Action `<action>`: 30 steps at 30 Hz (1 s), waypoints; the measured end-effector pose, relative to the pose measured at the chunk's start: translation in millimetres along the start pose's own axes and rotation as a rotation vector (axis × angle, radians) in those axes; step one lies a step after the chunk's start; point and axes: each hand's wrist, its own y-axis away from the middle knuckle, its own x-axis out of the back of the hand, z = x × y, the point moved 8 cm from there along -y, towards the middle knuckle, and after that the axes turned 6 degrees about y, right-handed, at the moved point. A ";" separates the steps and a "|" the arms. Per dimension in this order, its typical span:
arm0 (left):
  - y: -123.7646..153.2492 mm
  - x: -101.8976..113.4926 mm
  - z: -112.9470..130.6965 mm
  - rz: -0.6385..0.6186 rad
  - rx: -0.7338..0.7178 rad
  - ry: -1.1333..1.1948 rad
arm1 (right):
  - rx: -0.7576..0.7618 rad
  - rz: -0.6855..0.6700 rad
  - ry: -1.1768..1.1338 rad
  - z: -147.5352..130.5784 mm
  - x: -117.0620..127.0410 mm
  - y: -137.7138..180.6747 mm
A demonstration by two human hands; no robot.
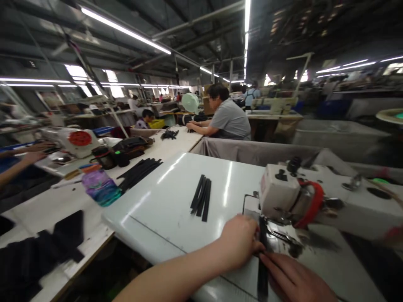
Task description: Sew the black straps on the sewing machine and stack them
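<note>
An industrial sewing machine (330, 188) is the landmark here, and the glossy white surface (170, 201) under it spreads out to its left. Farther left of the machine runs a long, pale surface (173, 147), and a grey cloth bin (252, 152) lies behind the machine. At the far left, well apart from the machine, a white sewing machine with a red disc (71, 141) stands near another person's forearms (27, 163). Beyond the machine, to its left, a co-worker in a grey shirt (231, 119) leans over the pale surface with both arms forward. Well to the machine's left, black fabric pieces (47, 247) cover the nearest part of that surface; farther back are a purple-and-teal pouch (100, 186) and, just beside it, a pile of black strips (141, 170). The wearer's hands come together at the machine's near left corner: the left hand (241, 239) pinches a black fabric strip (262, 277) between its fingertips, while the right hand (297, 274) has its fingers against it, though I cannot tell whether they grip. The strip lies lengthwise beside the machine's metal plate (278, 235). Left of the machine, apart from the hands, lies a small bundle of black strips (201, 199), slightly fanned.
</note>
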 end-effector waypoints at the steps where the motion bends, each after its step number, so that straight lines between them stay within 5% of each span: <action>1: 0.9 2.2 4.7 0.057 -0.068 -0.048 | -0.057 0.007 0.016 3.1 4.6 -4.5; 8: 8.6 -12.2 12.9 0.111 -0.367 0.021 | -0.162 0.019 0.000 3.8 15.9 -24.5; 30: -1.9 -20.7 14.8 0.068 -0.354 -0.072 | -0.297 -0.039 -0.082 19.8 10.0 -21.1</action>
